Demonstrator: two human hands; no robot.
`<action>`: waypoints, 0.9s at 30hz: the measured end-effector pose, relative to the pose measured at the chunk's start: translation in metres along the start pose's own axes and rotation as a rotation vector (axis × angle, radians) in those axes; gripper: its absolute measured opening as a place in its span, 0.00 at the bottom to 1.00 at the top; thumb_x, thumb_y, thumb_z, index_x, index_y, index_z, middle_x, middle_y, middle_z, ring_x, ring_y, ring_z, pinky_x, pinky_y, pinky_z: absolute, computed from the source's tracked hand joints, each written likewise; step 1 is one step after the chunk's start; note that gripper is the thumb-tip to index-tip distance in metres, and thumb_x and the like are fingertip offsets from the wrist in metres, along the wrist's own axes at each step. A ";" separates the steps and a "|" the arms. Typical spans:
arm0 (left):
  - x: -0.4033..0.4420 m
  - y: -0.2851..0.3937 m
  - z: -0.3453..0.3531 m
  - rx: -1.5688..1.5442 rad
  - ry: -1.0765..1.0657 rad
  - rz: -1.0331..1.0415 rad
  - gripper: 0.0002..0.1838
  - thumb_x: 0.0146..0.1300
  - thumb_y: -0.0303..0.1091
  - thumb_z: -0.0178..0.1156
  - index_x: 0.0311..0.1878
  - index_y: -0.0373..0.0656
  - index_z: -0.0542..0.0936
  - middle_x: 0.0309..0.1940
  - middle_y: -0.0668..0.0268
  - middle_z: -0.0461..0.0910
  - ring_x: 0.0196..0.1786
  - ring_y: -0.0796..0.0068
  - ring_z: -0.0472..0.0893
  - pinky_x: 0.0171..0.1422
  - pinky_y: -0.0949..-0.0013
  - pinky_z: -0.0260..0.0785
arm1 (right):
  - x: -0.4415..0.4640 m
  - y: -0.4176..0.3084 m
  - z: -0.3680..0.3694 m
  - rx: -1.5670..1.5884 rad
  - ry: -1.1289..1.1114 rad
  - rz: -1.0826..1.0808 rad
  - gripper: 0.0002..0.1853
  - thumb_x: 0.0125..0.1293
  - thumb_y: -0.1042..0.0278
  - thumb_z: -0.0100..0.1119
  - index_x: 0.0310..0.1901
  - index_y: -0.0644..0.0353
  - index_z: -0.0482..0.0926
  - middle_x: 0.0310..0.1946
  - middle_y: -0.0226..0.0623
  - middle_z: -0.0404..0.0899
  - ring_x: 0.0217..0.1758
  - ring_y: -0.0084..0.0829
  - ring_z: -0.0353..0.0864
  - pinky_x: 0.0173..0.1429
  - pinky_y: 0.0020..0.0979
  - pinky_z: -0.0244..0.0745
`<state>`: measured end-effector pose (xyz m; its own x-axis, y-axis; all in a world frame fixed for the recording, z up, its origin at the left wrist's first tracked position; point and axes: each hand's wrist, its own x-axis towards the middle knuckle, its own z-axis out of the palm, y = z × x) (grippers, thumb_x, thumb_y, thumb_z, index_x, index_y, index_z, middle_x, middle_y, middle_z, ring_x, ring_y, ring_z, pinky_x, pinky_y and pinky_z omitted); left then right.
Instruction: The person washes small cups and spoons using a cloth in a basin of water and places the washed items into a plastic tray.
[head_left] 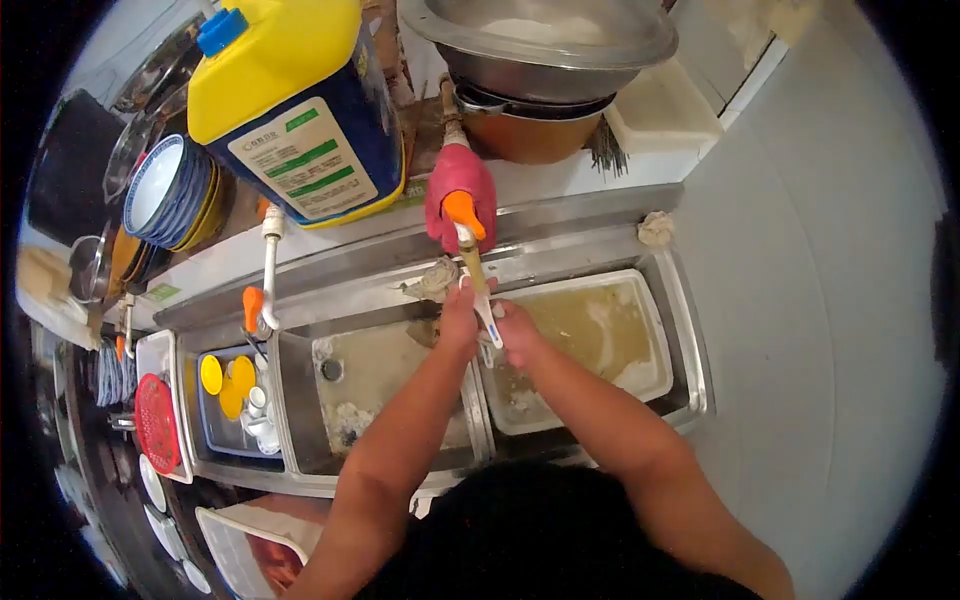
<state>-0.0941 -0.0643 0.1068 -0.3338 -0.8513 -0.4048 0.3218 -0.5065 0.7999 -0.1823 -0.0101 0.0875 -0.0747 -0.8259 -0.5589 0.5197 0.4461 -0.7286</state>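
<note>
A white soup spoon [489,318] with a small blue mark is held between my two hands, below the tap [464,215] with the orange lever and pink cloth. My left hand [459,318] has its fingers closed around the spoon's upper left side. From the right, my right hand [518,334] closes on it, fingers bent and partly hidden. A pale shape shows just beneath the spoon, too small to name. Under my right hand lies a white tub [657,345] of cloudy yellowish water, set in the right sink basin. A crumpled scrubbing pad [433,281] rests on the sink ledge near my left hand.
The middle basin [375,375] has a drain and whitish residue. A blue-grey tray [215,425] holds yellow dishes and white crockery on the left. A red basket [157,425], stacked bowls [158,190], a large yellow-blue jug [300,130] and a lidded pot [540,75] surround the sink.
</note>
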 end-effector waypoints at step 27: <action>-0.034 0.062 -0.080 0.793 -0.223 -0.258 0.10 0.44 0.26 0.70 0.30 0.40 0.79 0.19 0.68 0.78 0.20 0.79 0.75 0.24 0.74 0.66 | 0.007 -0.042 -0.009 -1.478 -0.014 -0.475 0.19 0.48 0.62 0.67 0.43 0.53 0.78 0.40 0.44 0.80 0.44 0.46 0.78 0.46 0.40 0.74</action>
<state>0.0076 -0.0778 0.1343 -0.5044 -0.6336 -0.5866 -0.4738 -0.3648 0.8015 -0.2123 -0.0313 0.1106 0.0287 -0.9843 -0.1744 -0.8216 0.0762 -0.5650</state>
